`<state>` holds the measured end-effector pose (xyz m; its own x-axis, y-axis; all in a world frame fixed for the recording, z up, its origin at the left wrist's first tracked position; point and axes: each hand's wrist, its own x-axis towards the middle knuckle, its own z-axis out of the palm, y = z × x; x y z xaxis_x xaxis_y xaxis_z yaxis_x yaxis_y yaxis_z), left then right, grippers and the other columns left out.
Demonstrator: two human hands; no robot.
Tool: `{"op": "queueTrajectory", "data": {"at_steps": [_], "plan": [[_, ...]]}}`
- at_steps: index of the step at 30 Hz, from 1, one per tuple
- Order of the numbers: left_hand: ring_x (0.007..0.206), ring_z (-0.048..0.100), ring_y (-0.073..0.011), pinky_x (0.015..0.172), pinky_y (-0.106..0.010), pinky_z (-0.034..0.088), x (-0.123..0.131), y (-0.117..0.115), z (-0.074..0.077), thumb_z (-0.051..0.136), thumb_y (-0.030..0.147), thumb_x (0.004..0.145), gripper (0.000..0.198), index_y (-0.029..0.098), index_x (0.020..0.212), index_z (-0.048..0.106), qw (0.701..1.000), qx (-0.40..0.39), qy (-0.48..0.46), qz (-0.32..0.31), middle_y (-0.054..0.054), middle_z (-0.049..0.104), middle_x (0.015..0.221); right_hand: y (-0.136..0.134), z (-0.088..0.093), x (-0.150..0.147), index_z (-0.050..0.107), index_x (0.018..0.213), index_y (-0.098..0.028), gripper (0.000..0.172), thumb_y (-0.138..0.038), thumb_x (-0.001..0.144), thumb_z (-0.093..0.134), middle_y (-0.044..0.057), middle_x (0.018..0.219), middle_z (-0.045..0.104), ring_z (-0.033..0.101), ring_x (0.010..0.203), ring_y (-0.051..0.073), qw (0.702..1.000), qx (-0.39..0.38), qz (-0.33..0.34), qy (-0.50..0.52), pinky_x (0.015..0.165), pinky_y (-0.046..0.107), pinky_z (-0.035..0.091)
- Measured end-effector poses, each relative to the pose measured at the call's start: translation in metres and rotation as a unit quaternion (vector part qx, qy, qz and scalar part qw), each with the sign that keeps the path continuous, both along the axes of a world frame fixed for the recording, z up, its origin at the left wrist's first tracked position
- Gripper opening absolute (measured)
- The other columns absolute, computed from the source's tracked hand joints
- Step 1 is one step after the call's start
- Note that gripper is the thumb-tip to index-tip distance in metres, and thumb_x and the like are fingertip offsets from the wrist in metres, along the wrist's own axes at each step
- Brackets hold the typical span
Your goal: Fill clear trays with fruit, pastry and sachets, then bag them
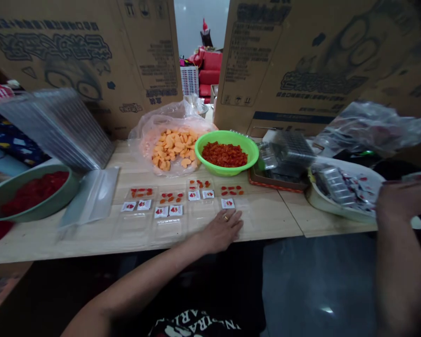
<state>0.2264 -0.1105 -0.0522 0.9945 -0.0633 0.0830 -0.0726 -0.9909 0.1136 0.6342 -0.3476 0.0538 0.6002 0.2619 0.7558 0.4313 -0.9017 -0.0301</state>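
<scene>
My left hand (pixel 224 228), with a ring on one finger, lies palm down over the near end of a clear plastic tray at the right of a row of similar trays. Its fingers rest just below a white sachet (pixel 228 203) with red print. Orange-red pieces (pixel 232 190) sit in that tray's far section. To the left, the trays hold like pieces and paired sachets (pixel 168 211). At the right edge, my right hand (pixel 405 199) is raised beside a white basin (pixel 340 213) of sachets and small clear trays; its fingers are blurred.
A green bowl (pixel 228 171) of orange-red pieces stands beside a plastic bag (pixel 140 135) of orange pieces. At left are a grey-green basin (pixel 65 187) and stacked clear trays (pixel 66 126). Cardboard boxes (pixel 143 56) wall the back. More clear containers (pixel 289 150) stand right of the bowl.
</scene>
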Motion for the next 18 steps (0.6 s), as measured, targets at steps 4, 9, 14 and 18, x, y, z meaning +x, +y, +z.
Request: {"op": "queueTrajectory", "data": {"at_steps": [4,9,14,18], "plan": [[0.151,0.02,-0.0385,0.119,-0.05,0.022,0.007,-0.002,0.005,0.051,0.053,0.095,0.075,0.008,0.151,0.033,0.996,-0.008,0.003,0.084,-0.024,0.019,0.163,0.062,0.005,-0.097,0.065,0.118,-0.003,0.034,-0.02,0.1,0.043,0.022,0.091,0.071,0.065,0.08,0.022,0.978,0.014,0.179,0.11,0.069,0.034,0.038],[0.15,0.022,-0.0384,0.12,-0.051,0.021,0.014,0.001,0.003,0.044,0.062,0.094,0.084,0.004,0.153,0.03,0.993,-0.007,0.046,0.111,-0.025,0.018,0.162,0.138,-0.045,-0.193,0.068,0.115,-0.015,0.035,-0.007,0.089,0.047,0.012,0.101,0.072,0.063,0.093,0.022,0.853,-0.266,0.386,0.231,0.081,0.03,0.042],[0.15,0.021,-0.0374,0.12,-0.049,0.021,0.01,0.005,-0.001,0.042,0.063,0.095,0.086,0.004,0.155,0.024,0.994,-0.008,0.042,0.1,-0.023,0.017,0.163,0.141,-0.078,-0.214,0.059,0.131,-0.011,0.047,-0.006,0.086,0.046,0.016,0.106,0.067,0.06,0.099,0.027,0.848,-0.316,0.371,0.209,0.085,0.034,0.043],[0.15,0.021,-0.0374,0.12,-0.05,0.021,0.011,0.006,-0.005,0.042,0.062,0.096,0.084,0.004,0.155,0.026,0.995,-0.012,0.035,0.09,-0.023,0.017,0.163,0.125,-0.088,-0.219,0.049,0.141,-0.005,0.05,-0.013,0.093,0.04,0.023,0.138,0.054,0.049,0.127,0.031,0.847,-0.28,0.413,0.182,0.101,0.041,0.042]]}}
